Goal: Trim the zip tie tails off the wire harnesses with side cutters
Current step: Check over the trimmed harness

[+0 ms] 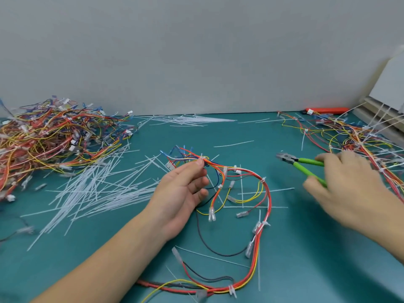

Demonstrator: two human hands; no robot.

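Wire harness (260,215) on teal table (306,248), grey wall (196,51) behind

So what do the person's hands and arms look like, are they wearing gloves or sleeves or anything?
No gloves: both hands are bare. The left hand and its forearm show no sleeve, watch or ring. The right hand is blurred, but it and its forearm look bare too. No bracelets or markings show on either arm.

Teal matt surface (306,248), smooth, low sheen. Side cutters (299,165): dull dark metal head, glossy bright-green plastic handles. Translucent white plastic zip tie offcuts (98,189), smooth. Wire harness (260,215): glossy red, yellow, orange plastic insulation, clear plastic terminal sleeves.
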